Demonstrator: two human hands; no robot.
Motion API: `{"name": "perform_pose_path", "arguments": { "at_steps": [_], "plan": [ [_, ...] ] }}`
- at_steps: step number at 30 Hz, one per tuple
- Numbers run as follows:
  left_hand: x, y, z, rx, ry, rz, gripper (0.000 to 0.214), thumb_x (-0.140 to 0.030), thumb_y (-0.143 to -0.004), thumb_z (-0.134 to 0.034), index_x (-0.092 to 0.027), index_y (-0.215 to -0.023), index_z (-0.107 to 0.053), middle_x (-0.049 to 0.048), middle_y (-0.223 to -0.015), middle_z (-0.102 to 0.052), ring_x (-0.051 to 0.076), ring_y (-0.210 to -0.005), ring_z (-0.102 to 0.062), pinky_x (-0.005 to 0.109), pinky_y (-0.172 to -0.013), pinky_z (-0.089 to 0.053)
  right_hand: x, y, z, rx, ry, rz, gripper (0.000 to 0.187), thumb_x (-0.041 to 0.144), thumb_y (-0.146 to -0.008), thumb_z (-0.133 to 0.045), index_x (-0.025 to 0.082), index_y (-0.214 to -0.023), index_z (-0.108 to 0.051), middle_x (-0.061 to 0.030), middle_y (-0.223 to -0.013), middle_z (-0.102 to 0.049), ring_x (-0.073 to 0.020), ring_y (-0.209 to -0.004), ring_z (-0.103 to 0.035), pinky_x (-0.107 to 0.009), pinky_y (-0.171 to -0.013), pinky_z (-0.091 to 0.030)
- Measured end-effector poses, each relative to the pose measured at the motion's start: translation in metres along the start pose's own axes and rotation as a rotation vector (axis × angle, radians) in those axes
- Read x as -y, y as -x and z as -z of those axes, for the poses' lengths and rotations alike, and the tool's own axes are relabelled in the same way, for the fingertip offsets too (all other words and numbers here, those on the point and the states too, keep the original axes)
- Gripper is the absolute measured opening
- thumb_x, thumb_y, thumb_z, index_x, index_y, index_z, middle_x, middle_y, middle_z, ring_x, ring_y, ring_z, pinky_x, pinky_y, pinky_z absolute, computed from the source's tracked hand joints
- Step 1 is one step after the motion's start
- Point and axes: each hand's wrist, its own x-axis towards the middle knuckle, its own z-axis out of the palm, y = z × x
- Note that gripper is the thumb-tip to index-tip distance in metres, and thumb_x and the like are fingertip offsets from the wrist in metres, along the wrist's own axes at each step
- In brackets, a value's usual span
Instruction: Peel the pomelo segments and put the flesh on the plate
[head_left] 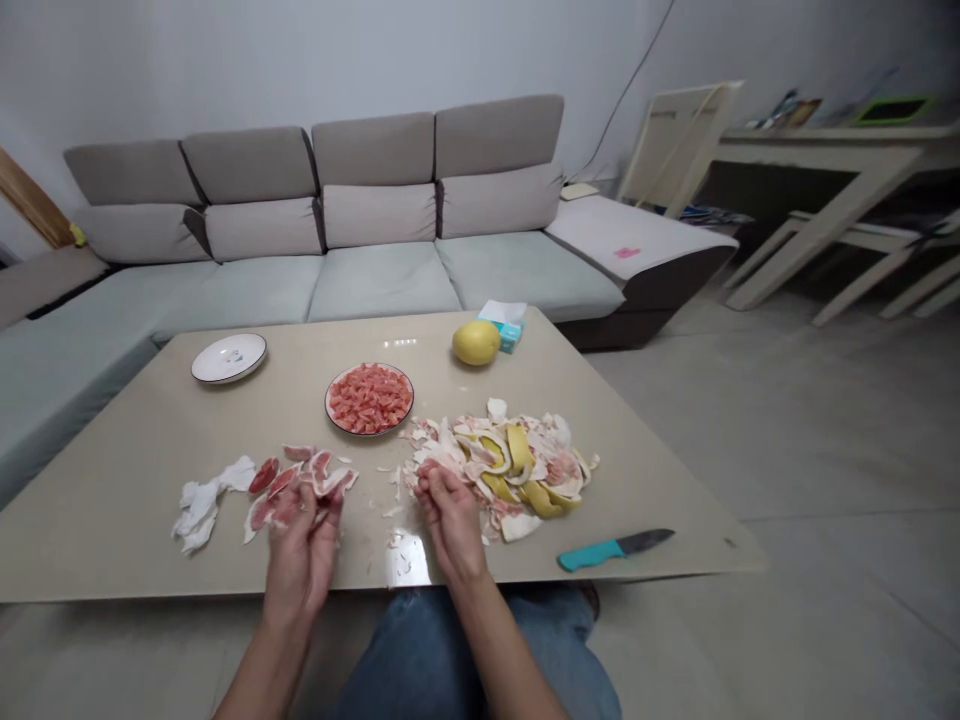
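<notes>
My left hand [301, 548] hovers over the near table edge with its fingers curled on a pink pomelo segment [289, 508]. More pink segments [300, 472] lie just beyond it. My right hand [448, 520] is closed in a pinch at the near edge of a heap of yellow and white pomelo peel [517, 465]; what it pinches is too small to name. A plate of peeled pink flesh [369, 398] stands further back in the middle.
A teal-handled knife [611, 547] lies at the table's near right. Crumpled white tissue [201, 502] lies at the left. An empty white plate [229, 358], a whole yellow pomelo [475, 342] and a tissue pack [505, 322] stand at the back. A grey sofa [337, 230] lies beyond.
</notes>
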Motion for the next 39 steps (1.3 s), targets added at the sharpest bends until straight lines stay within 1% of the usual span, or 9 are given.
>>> {"name": "perform_pose_path", "arguments": {
  "at_steps": [2, 5, 11, 15, 18, 21, 27, 34, 39],
  "plan": [
    [-0.007, -0.005, 0.003, 0.136, -0.287, -0.089, 0.015, -0.02, -0.071, -0.08, -0.017, -0.082, -0.07, -0.001, -0.082, -0.071, 0.01, -0.067, -0.067, 0.019, -0.068, -0.059, 0.008, -0.003, 0.003, 0.029, -0.02, -0.031, 0.034, 0.042, -0.065, -0.084, 0.02, -0.087, -0.073, 0.0001, -0.081, -0.07, -0.0075, -0.064, -0.061, -0.018, -0.065, -0.056],
    [-0.007, -0.016, 0.004, 0.355, -0.665, -0.019, 0.026, -0.031, -0.069, -0.081, -0.014, -0.087, -0.073, 0.0021, -0.076, -0.071, 0.011, -0.062, -0.065, 0.019, -0.06, -0.056, 0.014, 0.0, 0.001, 0.116, -0.024, -0.095, 0.033, 0.037, -0.065, -0.085, 0.017, -0.089, -0.074, -0.0028, -0.083, -0.071, -0.0095, -0.066, -0.062, -0.021, -0.065, -0.057],
    [0.009, -0.029, -0.005, 0.463, -0.777, 0.01, 0.028, -0.035, -0.074, -0.075, -0.019, -0.096, -0.074, 0.0042, -0.087, -0.073, 0.017, -0.081, -0.066, 0.028, -0.074, -0.057, 0.019, 0.004, -0.001, 0.199, -0.011, -0.117, 0.035, 0.03, -0.063, -0.087, 0.018, -0.093, -0.075, -0.0033, -0.09, -0.072, -0.0105, -0.072, -0.065, -0.023, -0.074, -0.057],
    [0.015, -0.031, -0.014, 0.609, -0.899, 0.086, 0.034, -0.033, -0.07, -0.078, -0.02, -0.101, -0.076, 0.0131, -0.115, -0.069, 0.023, -0.083, -0.068, 0.032, -0.063, -0.057, 0.026, 0.002, 0.004, 0.2, 0.013, -0.088, 0.035, 0.029, -0.064, -0.086, 0.02, -0.095, -0.075, -0.0025, -0.091, -0.072, -0.0113, -0.074, -0.066, -0.024, -0.076, -0.056],
    [0.021, -0.038, -0.015, 0.599, -0.96, 0.025, 0.025, -0.034, -0.073, -0.074, -0.02, -0.093, -0.078, 0.0126, -0.118, -0.066, 0.02, -0.078, -0.066, 0.026, -0.055, -0.051, 0.029, 0.003, 0.005, 0.229, 0.115, -0.037, 0.035, 0.034, -0.068, -0.083, 0.021, -0.1, -0.073, -0.0023, -0.088, -0.071, -0.0124, -0.072, -0.065, -0.026, -0.072, -0.057],
    [0.022, -0.044, -0.013, 0.563, -0.979, -0.025, 0.02, -0.034, -0.074, -0.073, -0.017, -0.085, -0.077, 0.0084, -0.093, -0.069, 0.017, -0.072, -0.061, 0.021, -0.052, -0.045, 0.031, 0.006, 0.003, 0.28, 0.258, 0.03, 0.028, 0.038, -0.074, -0.077, 0.021, -0.096, -0.072, -0.0024, -0.084, -0.07, -0.0124, -0.068, -0.063, -0.027, -0.067, -0.057],
    [0.011, -0.031, -0.01, 0.613, -0.939, 0.103, 0.033, -0.038, -0.076, -0.073, -0.016, -0.101, -0.07, -0.0028, -0.061, -0.059, 0.009, -0.046, -0.046, 0.02, -0.044, -0.036, 0.03, 0.013, -0.003, 0.293, 0.472, 0.13, 0.021, 0.036, -0.078, -0.073, 0.02, -0.091, -0.074, -0.0057, -0.09, -0.072, -0.0161, -0.075, -0.064, -0.025, -0.065, -0.055],
    [0.0, -0.019, -0.001, 0.59, -0.719, 0.332, 0.024, -0.037, -0.08, -0.071, -0.015, -0.087, -0.065, -0.0032, -0.058, -0.052, 0.006, -0.046, -0.041, 0.015, -0.04, -0.031, 0.026, 0.018, -0.002, 0.302, 0.524, 0.086, 0.02, 0.035, -0.075, -0.074, 0.019, -0.086, -0.072, -0.0024, -0.079, -0.07, -0.0141, -0.062, -0.065, -0.026, -0.06, -0.054],
    [-0.007, -0.016, 0.004, 0.524, -0.518, 0.48, 0.024, -0.035, -0.077, -0.075, -0.015, -0.086, -0.065, 0.0018, -0.084, -0.056, 0.003, -0.053, -0.043, 0.011, -0.039, -0.027, 0.028, 0.016, -0.003, 0.291, 0.594, 0.152, 0.019, 0.037, -0.081, -0.068, 0.018, -0.078, -0.071, -0.0019, -0.071, -0.067, -0.0144, -0.062, -0.063, -0.026, -0.061, -0.051]
  ]
}}
